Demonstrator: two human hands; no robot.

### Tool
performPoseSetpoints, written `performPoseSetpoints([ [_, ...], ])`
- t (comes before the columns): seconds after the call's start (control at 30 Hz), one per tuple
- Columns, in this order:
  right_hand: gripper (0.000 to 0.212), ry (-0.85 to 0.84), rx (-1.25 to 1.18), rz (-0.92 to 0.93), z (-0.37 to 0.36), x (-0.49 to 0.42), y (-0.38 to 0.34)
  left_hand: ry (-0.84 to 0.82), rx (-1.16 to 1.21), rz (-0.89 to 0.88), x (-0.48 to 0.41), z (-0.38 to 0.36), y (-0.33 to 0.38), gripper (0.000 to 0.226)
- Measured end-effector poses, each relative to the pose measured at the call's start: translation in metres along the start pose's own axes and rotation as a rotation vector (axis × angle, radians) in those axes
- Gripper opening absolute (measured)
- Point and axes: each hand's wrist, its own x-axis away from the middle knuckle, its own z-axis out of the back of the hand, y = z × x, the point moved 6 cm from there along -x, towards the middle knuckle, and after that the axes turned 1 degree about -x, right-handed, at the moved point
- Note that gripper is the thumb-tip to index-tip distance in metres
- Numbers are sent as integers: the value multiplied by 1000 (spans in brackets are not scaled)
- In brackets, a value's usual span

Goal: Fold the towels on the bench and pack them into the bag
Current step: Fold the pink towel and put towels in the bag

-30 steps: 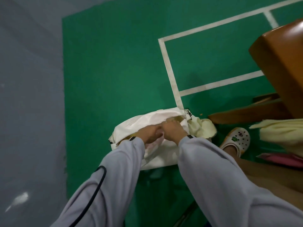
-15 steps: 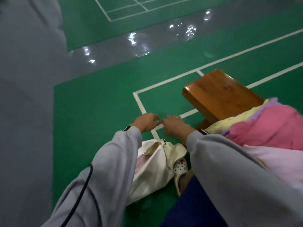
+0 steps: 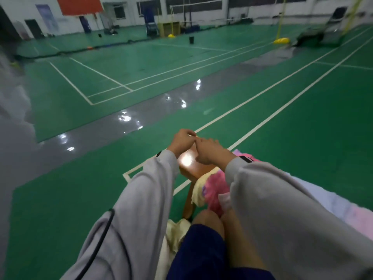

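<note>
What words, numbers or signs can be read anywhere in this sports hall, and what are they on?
No text here can be read.
Orange banner at the far wall: no letters show.
Blue poster on the wall beside it: too blurred to read.
Black wrist strap: a pale mark, too small to read.

A second ago both hands were down at the mouth of the white cloth bag (image 3: 165,259) on the green floor. Now the left hand (image 3: 181,143) and right hand (image 3: 212,152) are lifted clear of it, touching each other, fingers curled, above the end of the brown wooden tabletop (image 3: 191,168). The bag now shows only at the bottom edge, beside the knee.
</note>
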Motion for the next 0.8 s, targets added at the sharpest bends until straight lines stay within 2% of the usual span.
performPoseSetpoints([
  [0.1, 52, 35, 17, -81, 33, 25, 53, 39, 457, 144, -6, -27, 68, 12],
  [0.17, 56, 62, 27, -140, 56, 39, 85, -7, 710, 216, -6, -49, 111, 18],
  [0.3, 57, 101, 18, -279, 98, 63, 141, -183, 1028, 130, -11, -86, 181, 51],
  [0.37, 54, 126, -2, -347, 108, 74, 165, -204, 1152, 102, -17, -98, 203, 57],
  [0.4, 52, 124, -4, -379, 108, 80, 175, -169, 1062, 67, -20, -101, 208, 56],
  [0.43, 49, 115, -7, -402, 105, 85, 184, -97, 836, -10, -25, -102, 209, 52],
  [0.53, 45, 66, -18, -432, 80, 93, 201, 101, -350, -482, -27, -115, 208, 27],
  [0.57, 44, 41, -33, -437, 68, 93, 203, 97, -605, -595, -23, -129, 198, 23],
  [0.6, 44, 23, -53, -446, 57, 92, 204, 50, -777, -633, -16, -141, 184, 23],
  [0.8, 46, -66, -102, -444, -1, 71, 193, -248, -796, -362, -29, -187, 80, 24],
])
